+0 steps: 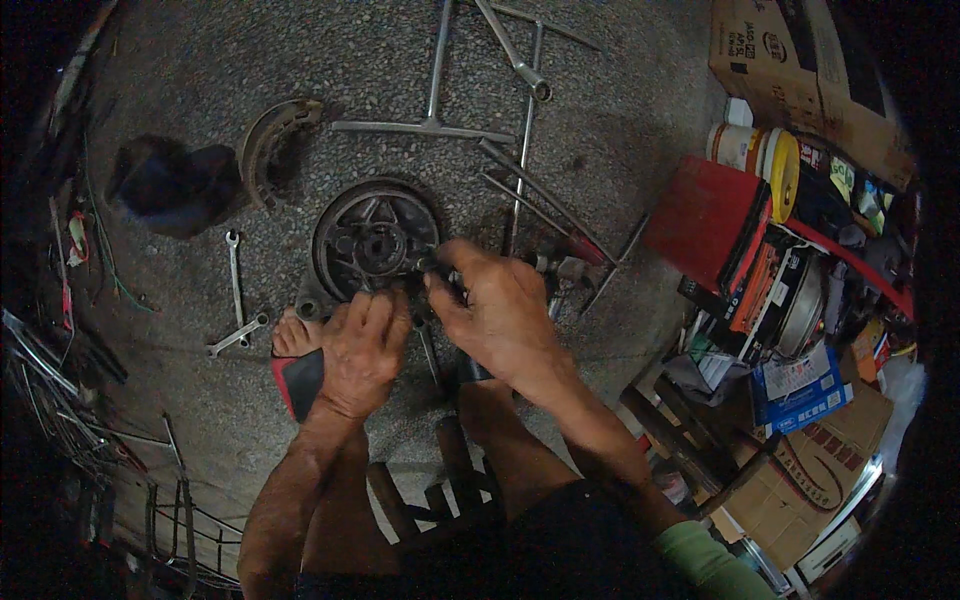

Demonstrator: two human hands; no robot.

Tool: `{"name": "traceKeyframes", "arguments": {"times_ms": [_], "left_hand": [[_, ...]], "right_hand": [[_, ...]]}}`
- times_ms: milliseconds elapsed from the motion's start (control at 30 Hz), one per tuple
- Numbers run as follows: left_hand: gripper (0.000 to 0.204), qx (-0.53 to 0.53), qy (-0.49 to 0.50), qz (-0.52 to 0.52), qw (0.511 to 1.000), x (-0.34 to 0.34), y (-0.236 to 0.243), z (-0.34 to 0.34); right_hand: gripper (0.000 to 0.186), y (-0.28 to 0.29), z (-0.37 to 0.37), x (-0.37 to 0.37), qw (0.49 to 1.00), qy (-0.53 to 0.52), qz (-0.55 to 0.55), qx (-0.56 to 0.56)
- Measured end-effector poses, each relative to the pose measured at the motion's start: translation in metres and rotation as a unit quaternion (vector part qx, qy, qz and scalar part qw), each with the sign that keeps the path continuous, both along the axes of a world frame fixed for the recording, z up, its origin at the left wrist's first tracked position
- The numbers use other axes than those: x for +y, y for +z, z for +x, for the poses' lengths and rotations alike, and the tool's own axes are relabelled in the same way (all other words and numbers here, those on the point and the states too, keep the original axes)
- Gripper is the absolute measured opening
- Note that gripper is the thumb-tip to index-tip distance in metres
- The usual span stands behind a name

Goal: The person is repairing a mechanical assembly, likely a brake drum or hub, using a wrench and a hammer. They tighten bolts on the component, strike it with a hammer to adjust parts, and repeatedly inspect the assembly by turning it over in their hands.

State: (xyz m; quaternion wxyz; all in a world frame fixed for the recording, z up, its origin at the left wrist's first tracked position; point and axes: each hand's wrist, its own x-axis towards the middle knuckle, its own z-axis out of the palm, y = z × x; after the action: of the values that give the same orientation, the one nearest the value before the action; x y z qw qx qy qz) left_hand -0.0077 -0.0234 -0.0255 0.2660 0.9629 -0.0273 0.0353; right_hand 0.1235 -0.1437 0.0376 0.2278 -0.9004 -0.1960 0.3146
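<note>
Reaching in from the lower edge, two bare forearms (300, 475) lead my view inward, the right one from a soft green sleeve (715, 560). I see the left hand (368, 342) with its fingers bent and bunched at the lower rim of a round metal plate (378, 247); I cannot tell whether they grip it or only press there. The right hand (493, 300) is half closed at the plate's right edge, thumb and forefinger near each other around something dark, too blurred for me to say what it has hold of. By the left hand are the toes of a foot (294, 336) in a red and black sandal (297, 384).

The plate sits just beyond the hands, its ribbed face turned up to my camera. It looks dark grey, dull and grimy, with a raised circular rim, a thick ring at the centre and angular webs between.

Around it I see a rough floor (620, 90) of small set pebbles. Two slim, smooth steel wrenches (236, 275) lie to the left. Farther out come a crumpled dark cloth (180, 185), a curved, rusty-brown band (262, 145) and a straight, shiny T-shaped bar (434, 90). Off right stand a flat-topped red box (705, 220) and a creased cardboard carton (810, 80).
</note>
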Motion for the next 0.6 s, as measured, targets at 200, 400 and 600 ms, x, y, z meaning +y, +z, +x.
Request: {"name": "traceKeyframes", "arguments": {"times_ms": [200, 400, 600], "left_hand": [[0.041, -0.01, 0.003, -0.018, 1.0, 0.002, 0.001, 0.001], [0.039, 0.004, 0.016, -0.04, 0.999, 0.005, 0.006, -0.001], [0.028, 0.294, 0.253, -0.396, 0.832, 0.005, 0.03, -0.02]], "right_hand": [[0.019, -0.001, 0.0, -0.001, 0.999, 0.043, -0.023, -0.017], [0.021, -0.003, -0.001, -0.005, 0.996, 0.085, -0.003, -0.006], [0.02, -0.005, -0.008, -0.007, 0.996, 0.075, -0.014, -0.036]]}}
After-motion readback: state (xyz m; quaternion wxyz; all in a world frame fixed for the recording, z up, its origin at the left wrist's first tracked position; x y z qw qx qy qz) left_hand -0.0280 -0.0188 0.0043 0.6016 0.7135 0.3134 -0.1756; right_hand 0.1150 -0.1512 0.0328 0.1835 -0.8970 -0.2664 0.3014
